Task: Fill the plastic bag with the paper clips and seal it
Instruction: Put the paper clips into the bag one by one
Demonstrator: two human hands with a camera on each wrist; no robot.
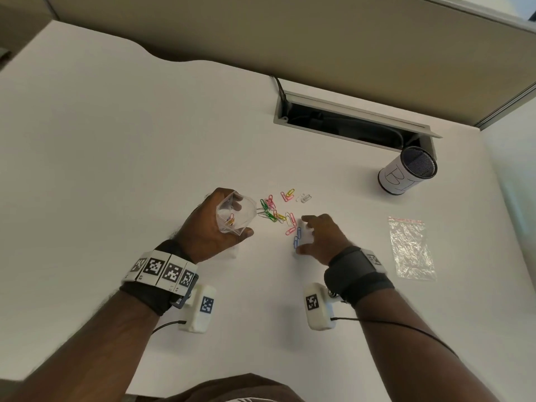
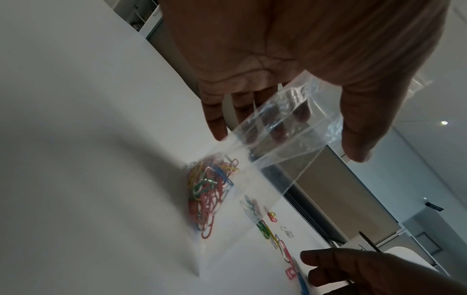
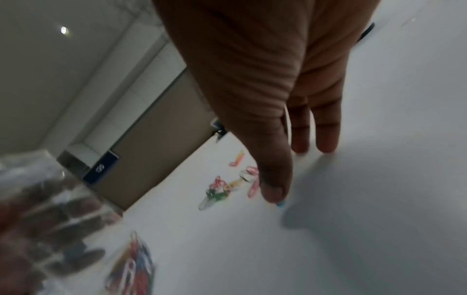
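Bag half filled, more clips to gather

My left hand (image 1: 211, 224) grips the plastic bag (image 2: 255, 173) by its open mouth, thumb and fingers curled round it, near the desk (image 1: 116, 140) middle. The bag's long axis slopes from the mouth at my hand down to the corner resting on the desk, where the clips inside (image 2: 207, 191) have pooled. My right hand (image 1: 322, 236), fingers spread, presses a blue clip (image 1: 296, 239) beside the loose paper clips (image 1: 275, 210). If my grip slackens, the mouth may fold shut or spill.
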